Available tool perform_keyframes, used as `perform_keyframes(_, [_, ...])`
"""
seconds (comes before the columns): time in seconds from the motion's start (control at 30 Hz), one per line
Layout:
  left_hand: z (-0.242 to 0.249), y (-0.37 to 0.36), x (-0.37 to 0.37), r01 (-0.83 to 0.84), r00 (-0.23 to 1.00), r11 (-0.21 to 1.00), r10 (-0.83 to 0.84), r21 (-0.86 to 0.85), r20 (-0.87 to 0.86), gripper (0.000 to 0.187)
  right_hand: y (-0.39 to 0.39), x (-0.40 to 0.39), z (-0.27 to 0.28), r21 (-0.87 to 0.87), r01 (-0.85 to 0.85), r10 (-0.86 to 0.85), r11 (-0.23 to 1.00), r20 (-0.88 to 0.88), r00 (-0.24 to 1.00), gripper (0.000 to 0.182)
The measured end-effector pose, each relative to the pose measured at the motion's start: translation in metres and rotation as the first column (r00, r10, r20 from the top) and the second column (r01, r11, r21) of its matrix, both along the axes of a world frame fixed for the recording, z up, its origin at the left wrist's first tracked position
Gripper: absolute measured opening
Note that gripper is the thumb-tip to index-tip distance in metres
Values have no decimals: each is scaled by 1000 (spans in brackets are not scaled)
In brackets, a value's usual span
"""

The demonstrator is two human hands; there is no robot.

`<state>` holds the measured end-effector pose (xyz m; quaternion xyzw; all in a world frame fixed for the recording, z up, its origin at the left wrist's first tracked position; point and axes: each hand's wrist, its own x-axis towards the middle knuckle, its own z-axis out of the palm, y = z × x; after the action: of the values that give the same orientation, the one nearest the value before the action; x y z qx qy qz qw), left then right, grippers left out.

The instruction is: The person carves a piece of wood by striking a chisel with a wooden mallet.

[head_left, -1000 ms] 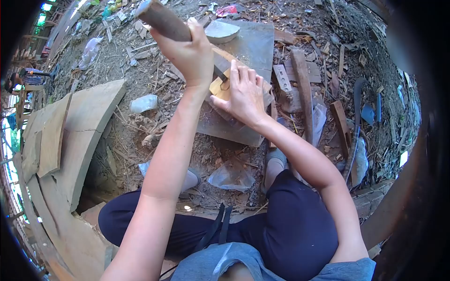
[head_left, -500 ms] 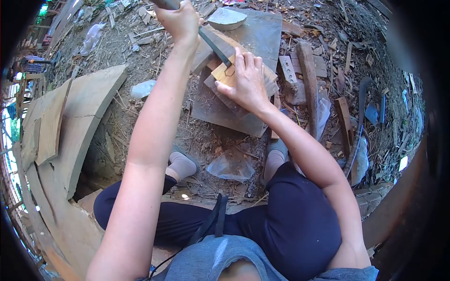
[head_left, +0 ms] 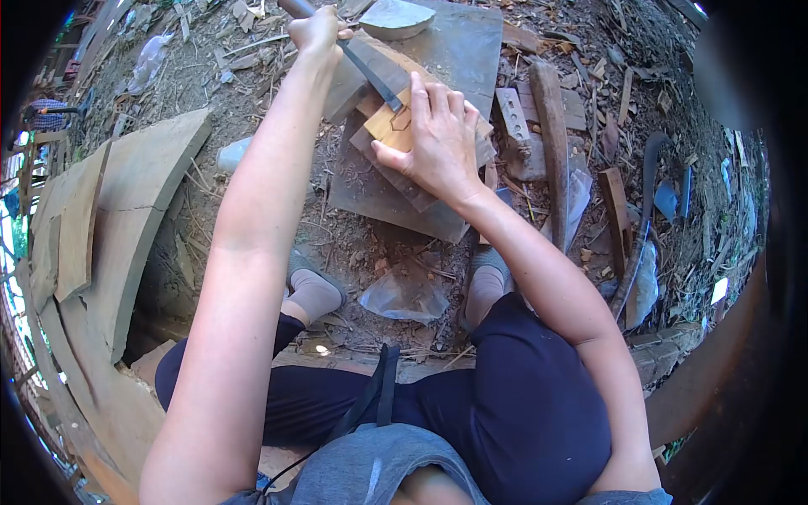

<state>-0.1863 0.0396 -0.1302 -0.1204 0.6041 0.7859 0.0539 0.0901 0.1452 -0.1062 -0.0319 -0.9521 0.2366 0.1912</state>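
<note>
My left hand is wrapped round the handle of a long flat chisel, whose blade slants down to the right. Its tip touches a small yellowish wood piece beside a dark hexagonal outline drawn on it. My right hand grips that piece from the right, with the thumb along its near edge and the fingers over its far side. Beneath the piece are stacked boards on a wide grey slab.
A pale stone-like block sits at the slab's far end. On the right lie a holed block, a long wooden stick and a curved blade. Large curved planks lean at left. Plastic lies between the feet.
The whole view has shifted slightly, so most things appear a little further left. Both hands keep their holds, and the chisel tip remains beside the hexagonal outline.
</note>
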Motion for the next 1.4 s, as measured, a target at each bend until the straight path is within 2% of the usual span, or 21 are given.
perform_keyframes(0.07, [33, 17, 40, -47, 995, 999, 49, -16, 87, 18, 0, 1, 0, 9, -2, 2, 1000, -5, 1000, 107])
perform_keyframes(0.27, [25, 11, 33, 13, 968, 997, -32, 78, 251, 17, 1, 0, -2, 35, 4, -3, 999, -31, 1000, 107])
perform_keyframes(0.53, [32, 14, 18, 140, 940, 984, -168, 114, 296, 18, 2, -1, 1, 24, -14, 15, 1000, -44, 999, 108])
perform_keyframes(0.57, [40, 10, 13, 383, 766, 861, -498, 333, 407, 18, 2, -2, 2, 25, -17, 17, 1000, -1, 1000, 107])
perform_keyframes(0.6, [45, 5, 15, 525, 488, 643, -764, 558, 421, 19, 2, -1, 3, 21, -24, 23, 999, 43, 999, 105])
perform_keyframes(0.63, [46, 6, 27, 524, 487, 648, -760, 553, 429, 19, 1, 0, 3, 11, -23, 23, 1000, 44, 999, 105])
perform_keyframes(0.67, [44, 12, 42, 668, 647, 720, -687, 190, 330, 19, 1, -1, 2, 16, -20, 20, 1000, 34, 999, 105])
perform_keyframes(0.7, [37, 13, 50, 657, 754, 726, -636, -202, 165, 19, 2, -1, 2, 24, -21, 20, 999, 26, 999, 105])
perform_keyframes(0.73, [33, 7, 44, 597, 800, 799, -588, -73, 117, 16, 2, -1, 2, 27, -22, 22, 999, 23, 1000, 105])
perform_keyframes(0.8, [40, -14, 43, 611, 791, 787, -608, -86, 67, 15, 5, 0, 2, 12, -48, 47, 999, 36, 998, 106])
perform_keyframes(0.83, [51, -23, 53, 623, 781, 775, -625, -106, 23, 16, 5, 0, 0, 15, -50, 50, 999, 30, 998, 106])
perform_keyframes(0.87, [85, -15, 91, 579, 795, 757, -607, -303, 2, 19, 6, 1, -2, -13, -70, 70, 997, -5, 998, 103])
perform_keyframes(0.9, [98, -21, 106, 573, 798, 759, -603, -310, -4, 19, 7, 0, -3, -42, -91, 89, 995, -42, 995, 101])
perform_keyframes(0.97, [109, -32, 127, 663, 670, 499, -728, -558, 145, 31, 12, 0, -5, -108, -141, 129, 984, -112, 985, 89])
perform_keyframes(1.07, [105, -43, 153, 681, 563, 244, -778, -690, 279, 53, 27, 4, -2, -148, -214, 187, 966, -176, 967, 65])
perform_keyframes(1.13, [96, -50, 166, 724, 526, 253, -804, -642, 276, 60, 36, 2, 8, -124, -276, 251, 953, -187, 950, 40])
perform_keyframes(1.17, [84, -53, 171, 710, 514, 264, -827, -652, 225, 63, 39, -1, 10, -124, -282, 258, 951, -181, 949, 40])
perform_keyframes(1.2, [35, -62, 160, 489, 403, 372, -898, -789, -174, 68, 43, -5, 11, -58, -343, 327, 938, -183, 927, 37])
perform_keyframes(1.23, [40, -61, 164, 491, 408, 374, -897, -787, -172, 68, 47, -10, 12, 6, -401, 395, 916, -182, 900, 34])
perform_keyframes(1.3, [56, -59, 174, 675, 561, 348, -815, -651, 146, 71, 50, -20, 20, 34, -432, 430, 901, -184, 884, 25])
perform_keyframes(1.4, [69, -56, 187, 716, 603, 397, -766, -574, 222, 71, 48, -30, 28, 152, -504, 522, 850, -126, 844, 11])
